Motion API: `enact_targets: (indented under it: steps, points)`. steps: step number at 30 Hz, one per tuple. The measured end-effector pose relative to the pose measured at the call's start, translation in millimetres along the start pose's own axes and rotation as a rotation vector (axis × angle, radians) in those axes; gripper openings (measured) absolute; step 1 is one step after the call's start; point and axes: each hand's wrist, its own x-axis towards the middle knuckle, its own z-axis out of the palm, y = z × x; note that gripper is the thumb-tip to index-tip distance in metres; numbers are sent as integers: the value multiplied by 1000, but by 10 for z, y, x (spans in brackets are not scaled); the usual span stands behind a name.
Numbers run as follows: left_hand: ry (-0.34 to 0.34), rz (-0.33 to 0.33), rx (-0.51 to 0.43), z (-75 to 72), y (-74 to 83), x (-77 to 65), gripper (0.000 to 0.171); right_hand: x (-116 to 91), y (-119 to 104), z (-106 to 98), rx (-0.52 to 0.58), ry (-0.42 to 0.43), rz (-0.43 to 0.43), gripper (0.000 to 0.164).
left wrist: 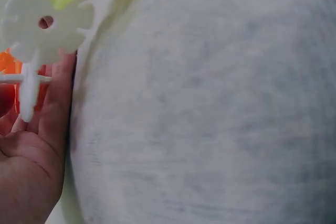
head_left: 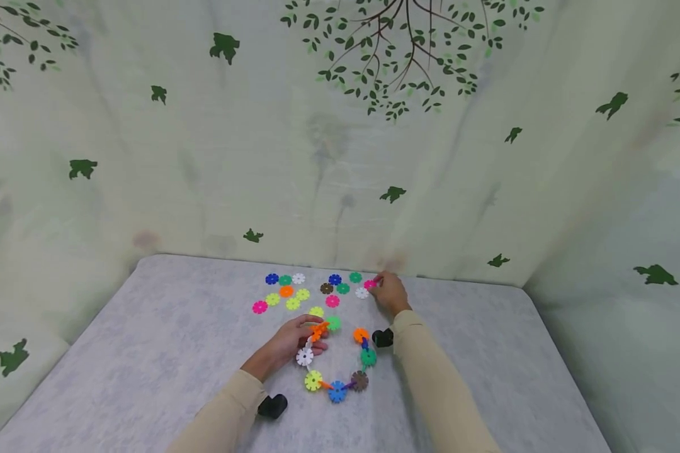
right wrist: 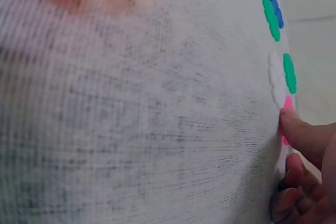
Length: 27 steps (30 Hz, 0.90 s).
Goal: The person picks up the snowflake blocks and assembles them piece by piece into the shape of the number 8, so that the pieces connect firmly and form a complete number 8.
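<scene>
My left hand [head_left: 291, 340] grips a chain of interlocking snowflake discs near an orange snowflake disc [head_left: 318, 330]. The chain curves into a ring with a gap at its far side, between a light green disc [head_left: 333, 323] and another orange disc [head_left: 361, 335]. White discs [left wrist: 47, 22] of the chain stand close to the left palm in the left wrist view. At the back right, my right hand [head_left: 390, 294] has thumb and fingers at a pink snowflake disc [head_left: 369, 285]. The thumb tip [right wrist: 290, 116] overlaps this disc in the right wrist view, with the other fingers curled.
Loose snowflake discs lie flat along the back of the table [head_left: 175, 327], including a white disc [head_left: 362, 293] and a green disc [head_left: 355, 277] near the right hand. A yellow disc [head_left: 316, 311] lies just beyond the chain. A leaf-patterned curtain [head_left: 294, 189] hangs behind.
</scene>
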Motion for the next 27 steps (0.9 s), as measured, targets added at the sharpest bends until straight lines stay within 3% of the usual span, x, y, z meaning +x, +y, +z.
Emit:
enact_targets:
  steps: [4, 8, 15, 23, 27]
  points:
    - [0, 9, 32, 41, 55, 11, 37, -23, 43, -34, 144, 34, 12, 19]
    - [54, -1, 96, 102, 73, 39, 39, -63, 106, -54, 311, 70, 26, 17]
    - [138, 12, 330, 167, 69, 96, 55, -221, 120, -39, 518, 51, -30, 18]
    - [171, 67, 345, 228, 46, 135, 25, -677, 0, -13, 478, -65, -180, 10]
    - [180, 84, 363, 242, 42, 140, 28, -851, -28, 27, 409, -96, -274, 8]
